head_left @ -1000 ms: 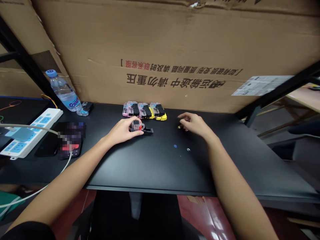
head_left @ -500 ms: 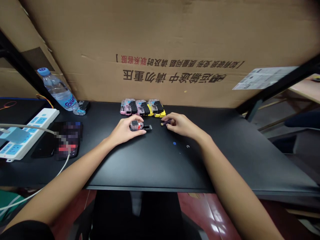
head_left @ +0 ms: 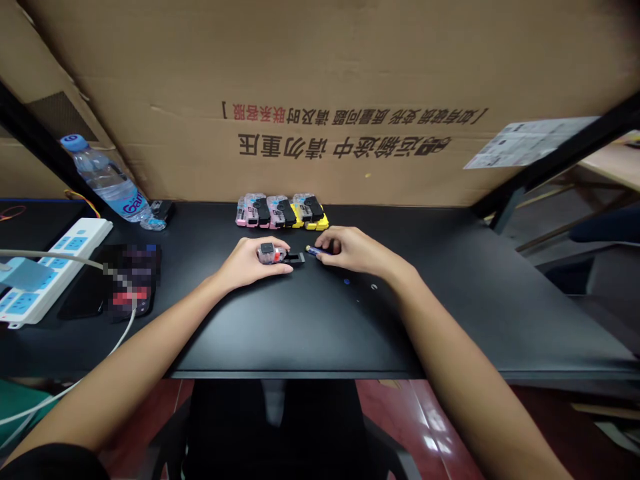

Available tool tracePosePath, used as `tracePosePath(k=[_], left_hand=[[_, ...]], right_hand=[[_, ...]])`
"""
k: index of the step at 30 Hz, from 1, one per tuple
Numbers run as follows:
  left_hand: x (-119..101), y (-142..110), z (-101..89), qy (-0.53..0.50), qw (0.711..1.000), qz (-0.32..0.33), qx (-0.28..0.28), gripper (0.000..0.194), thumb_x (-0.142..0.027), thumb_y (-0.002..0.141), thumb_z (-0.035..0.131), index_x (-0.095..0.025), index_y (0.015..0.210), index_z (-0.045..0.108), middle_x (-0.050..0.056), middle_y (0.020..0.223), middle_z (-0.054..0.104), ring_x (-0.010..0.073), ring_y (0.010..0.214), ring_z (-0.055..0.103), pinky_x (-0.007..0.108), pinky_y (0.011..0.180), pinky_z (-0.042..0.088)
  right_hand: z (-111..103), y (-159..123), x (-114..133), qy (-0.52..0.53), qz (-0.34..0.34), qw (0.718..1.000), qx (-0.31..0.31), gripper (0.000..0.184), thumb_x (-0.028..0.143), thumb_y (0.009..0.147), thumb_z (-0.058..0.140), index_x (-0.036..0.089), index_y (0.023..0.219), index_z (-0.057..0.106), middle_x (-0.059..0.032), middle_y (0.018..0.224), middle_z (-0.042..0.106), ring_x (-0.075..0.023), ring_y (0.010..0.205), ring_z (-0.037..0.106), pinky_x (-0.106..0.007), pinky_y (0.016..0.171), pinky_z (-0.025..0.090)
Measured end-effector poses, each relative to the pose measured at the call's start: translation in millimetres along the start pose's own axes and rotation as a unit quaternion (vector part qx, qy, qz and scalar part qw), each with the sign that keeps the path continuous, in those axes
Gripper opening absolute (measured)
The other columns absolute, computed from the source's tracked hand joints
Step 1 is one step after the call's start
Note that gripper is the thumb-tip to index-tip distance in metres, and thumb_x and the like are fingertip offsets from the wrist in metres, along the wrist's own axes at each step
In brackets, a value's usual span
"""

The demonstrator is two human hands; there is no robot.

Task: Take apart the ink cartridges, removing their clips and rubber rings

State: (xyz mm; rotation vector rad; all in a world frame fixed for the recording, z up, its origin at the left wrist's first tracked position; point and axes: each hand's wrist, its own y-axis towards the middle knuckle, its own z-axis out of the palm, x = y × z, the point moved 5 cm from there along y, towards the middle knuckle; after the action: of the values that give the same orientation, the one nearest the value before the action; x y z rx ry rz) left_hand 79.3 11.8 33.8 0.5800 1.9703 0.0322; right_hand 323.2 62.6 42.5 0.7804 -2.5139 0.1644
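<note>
My left hand (head_left: 246, 263) grips a small clear plastic device (head_left: 267, 252) between thumb and fingers. The device has a black square top and a red part. A dark strip with a clear end (head_left: 296, 259) sticks out from it to the right. My right hand (head_left: 354, 249) pinches a thin dark-blue cylinder (head_left: 318, 251) with a pale gold tip pointing left, near the strip but apart from it. Behind the hands, several clear plastic units (head_left: 280, 212) with black parts and pink or yellow bases stand in a row.
A blue disc (head_left: 347, 281) and a small pale ring-like piece (head_left: 374, 287) lie before my right hand. To the left are a water bottle (head_left: 117, 193), a white power strip (head_left: 53, 267), and a phone (head_left: 135, 283) with a cable (head_left: 131, 327). Cardboard (head_left: 345, 53) walls the back.
My right hand has moved left with the cylinder, bringing its tip closer to the strip, and more of the cylinder shows. My left hand keeps hold of the device. The view has shifted slightly.
</note>
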Motion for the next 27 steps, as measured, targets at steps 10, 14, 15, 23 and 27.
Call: tracePosePath(k=[10, 14, 15, 23, 27], left_hand=[[3.1, -1.8, -0.7, -0.017, 0.999, 0.006, 0.031, 0.039, -0.044, 0.082, 0.09, -0.019, 0.112, 0.084, 0.005, 0.105, 0.084, 0.0188, 0.088, 0.075, 0.031, 0.087, 0.058], [2.5, -2.2, 0.2, -0.034, 0.999, 0.002, 0.03, 0.042, -0.046, 0.08, 0.092, -0.02, 0.111, 0.084, 0.005, 0.106, 0.084, 0.0198, 0.091, 0.076, 0.032, 0.09, 0.058], [1.6, -2.0, 0.5, -0.037, 0.999, 0.001, 0.028, 0.043, -0.046, 0.079, 0.093, -0.02, 0.111, 0.084, 0.005, 0.107, 0.084, 0.0206, 0.094, 0.076, 0.033, 0.092, 0.058], [0.1, -0.5, 3.4, -0.041, 0.999, -0.014, 0.025, 0.044, -0.046, 0.076, 0.094, -0.018, 0.109, 0.085, 0.006, 0.1, 0.084, 0.0202, 0.086, 0.076, 0.031, 0.085, 0.058], [2.8, -0.4, 3.8, -0.039, 0.999, -0.018, 0.029, 0.047, -0.048, 0.076, 0.094, -0.016, 0.11, 0.086, 0.006, 0.095, 0.084, 0.0194, 0.082, 0.074, 0.03, 0.081, 0.058]], right_hand=[[3.7, -5.0, 11.7, 0.045, 0.048, 0.997, 0.028, 0.014, 0.024, 0.076, 0.07, 0.022, 0.089, 0.066, -0.0007, 0.077, 0.072, -0.0176, 0.067, 0.064, -0.028, 0.064, 0.046], [-0.5, -4.2, 14.0, 0.104, 0.034, 0.993, -0.034, 0.019, 0.023, 0.081, 0.065, 0.02, 0.099, 0.067, -0.0044, 0.087, 0.076, -0.021, 0.077, 0.068, -0.031, 0.073, 0.05], [-1.4, -4.1, 16.0, 0.119, 0.024, 0.992, -0.043, 0.02, 0.023, 0.082, 0.064, 0.02, 0.1, 0.069, -0.0057, 0.092, 0.077, -0.0221, 0.082, 0.069, -0.032, 0.076, 0.052], [-8.0, -9.0, 53.0, 0.332, 0.011, 0.931, -0.153, 0.031, 0.044, 0.096, 0.068, 0.018, 0.105, 0.08, -0.0042, 0.081, 0.073, -0.0157, 0.064, 0.062, -0.031, 0.063, 0.051], [-2.8, -10.3, 61.0, 0.4, 0.009, 0.905, -0.146, 0.053, 0.066, 0.099, 0.063, 0.018, 0.086, 0.079, -0.0056, 0.07, 0.072, -0.0158, 0.056, 0.064, -0.03, 0.058, 0.054]])
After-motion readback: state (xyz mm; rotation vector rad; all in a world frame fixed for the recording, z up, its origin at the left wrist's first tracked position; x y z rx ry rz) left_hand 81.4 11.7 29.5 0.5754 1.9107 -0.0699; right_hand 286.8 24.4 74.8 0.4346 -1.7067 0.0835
